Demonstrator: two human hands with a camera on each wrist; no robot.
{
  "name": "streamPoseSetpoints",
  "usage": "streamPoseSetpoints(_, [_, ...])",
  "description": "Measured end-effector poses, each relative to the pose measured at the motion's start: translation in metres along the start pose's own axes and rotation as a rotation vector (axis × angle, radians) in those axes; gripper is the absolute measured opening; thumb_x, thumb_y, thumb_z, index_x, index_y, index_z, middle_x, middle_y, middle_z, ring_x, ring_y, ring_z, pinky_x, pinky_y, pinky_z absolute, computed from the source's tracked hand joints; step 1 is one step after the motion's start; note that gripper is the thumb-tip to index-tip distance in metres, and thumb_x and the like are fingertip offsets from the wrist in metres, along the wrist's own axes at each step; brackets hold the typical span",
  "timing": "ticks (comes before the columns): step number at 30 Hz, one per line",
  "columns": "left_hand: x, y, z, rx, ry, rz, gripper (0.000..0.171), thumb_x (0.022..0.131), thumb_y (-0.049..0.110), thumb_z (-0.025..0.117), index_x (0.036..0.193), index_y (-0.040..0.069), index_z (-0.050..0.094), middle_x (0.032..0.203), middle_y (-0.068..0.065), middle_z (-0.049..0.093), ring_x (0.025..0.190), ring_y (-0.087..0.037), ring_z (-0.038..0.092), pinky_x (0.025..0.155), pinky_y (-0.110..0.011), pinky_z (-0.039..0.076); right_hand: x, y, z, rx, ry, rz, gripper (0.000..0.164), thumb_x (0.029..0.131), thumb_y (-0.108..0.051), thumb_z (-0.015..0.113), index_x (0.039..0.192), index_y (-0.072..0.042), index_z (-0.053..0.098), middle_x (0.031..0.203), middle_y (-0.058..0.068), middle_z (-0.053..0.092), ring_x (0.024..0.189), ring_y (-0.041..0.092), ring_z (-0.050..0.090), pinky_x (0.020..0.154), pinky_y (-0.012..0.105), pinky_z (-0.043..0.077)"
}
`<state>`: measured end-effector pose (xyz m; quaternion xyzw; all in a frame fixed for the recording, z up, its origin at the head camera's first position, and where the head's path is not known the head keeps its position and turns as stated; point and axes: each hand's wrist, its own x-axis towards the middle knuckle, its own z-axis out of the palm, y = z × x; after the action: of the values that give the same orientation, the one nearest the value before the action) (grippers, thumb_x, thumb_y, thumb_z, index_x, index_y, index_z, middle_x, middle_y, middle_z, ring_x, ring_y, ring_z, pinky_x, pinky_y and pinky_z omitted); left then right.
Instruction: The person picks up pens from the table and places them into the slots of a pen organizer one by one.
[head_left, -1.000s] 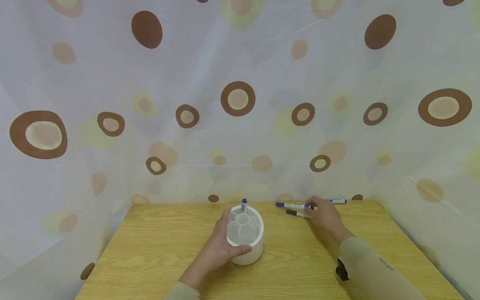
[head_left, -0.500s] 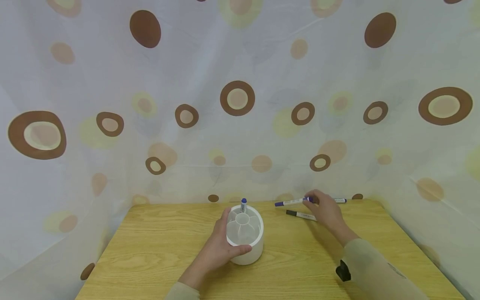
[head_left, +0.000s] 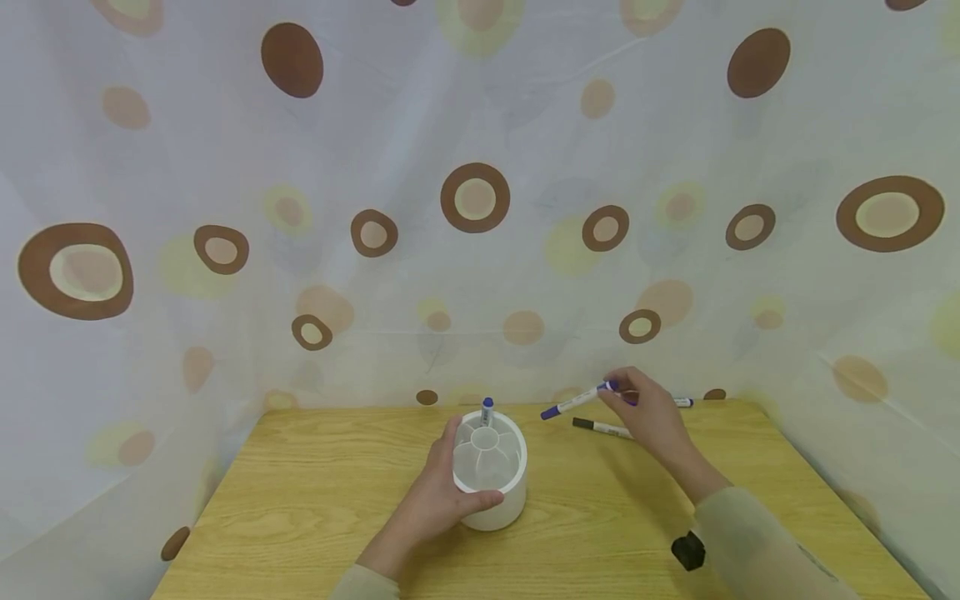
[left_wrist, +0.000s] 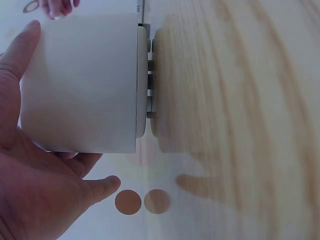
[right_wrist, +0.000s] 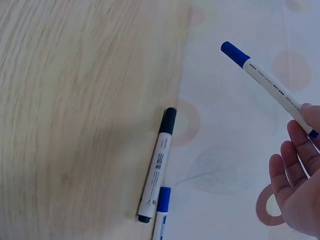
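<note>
My left hand (head_left: 431, 492) grips the side of a round white pen holder (head_left: 495, 515), thumb at the near rim. The holder stands on the table, its top split into several compartments, and a blue-capped marker (head_left: 487, 411) stands upright in a back one. In the left wrist view the holder's smooth wall (left_wrist: 85, 85) hides most of the fingers. My right hand (head_left: 651, 421) pinches a white marker with blue ends (right_wrist: 272, 87) by one end, tilted, its capped end pointing left and down. Below that hand lies a black-capped marker (right_wrist: 156, 165).
Another blue-capped marker (head_left: 682, 402) lies at the table's back edge, partly behind my right hand. A light wooden table (head_left: 300, 500) carries everything, with a white dotted curtain (head_left: 405, 292) behind and at both sides. A black object (head_left: 687, 551) sits beneath the right sleeve.
My right hand has lifted the blue-ended marker off the table and tilted it, uncovering more of the black-capped marker. My left hand and the pen holder have stayed in place.
</note>
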<state>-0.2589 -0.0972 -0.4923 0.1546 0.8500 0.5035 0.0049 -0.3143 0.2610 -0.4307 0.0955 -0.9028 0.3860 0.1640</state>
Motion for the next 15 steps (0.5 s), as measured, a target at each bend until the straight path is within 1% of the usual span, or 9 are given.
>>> streamPoseSetpoints(4, [0.0,0.0,0.0,0.001,-0.004,-0.006,0.127,0.081,0.044,0.1,0.175,0.026,0.017,0.162,-0.024,0.039,0.136,-0.046,0.056,0.113,-0.073,0.046,-0.002,-0.011,-0.002,0.026,0.001,-0.016,0.031,0.111,-0.026,0.071,0.134,-0.006,0.067,0.123,0.015,0.074,0.124,0.043,0.07,0.107,0.062,0.056])
streamPoseSetpoints(10, [0.0,0.0,0.0,0.005,-0.004,-0.012,0.129,0.08,0.043,0.101,0.175,0.025,0.016,0.161,-0.025,0.04,0.137,-0.047,0.055,0.113,-0.073,0.046,-0.006,-0.03,-0.004,0.06,0.015,-0.057,0.029,0.111,-0.027,0.071,0.133,-0.008,0.069,0.121,0.011,0.075,0.125,0.041,0.07,0.105,0.062,0.057])
streamPoseSetpoints(15, [0.001,-0.001,0.0,-0.001,-0.002,-0.008,0.127,0.081,0.043,0.101,0.175,0.026,0.017,0.161,-0.025,0.04,0.136,-0.046,0.056,0.113,-0.073,0.046,-0.008,-0.047,-0.006,0.079,0.02,-0.057,0.032,0.111,-0.033,0.07,0.134,-0.01,0.069,0.124,0.01,0.075,0.126,0.041,0.069,0.107,0.064,0.055])
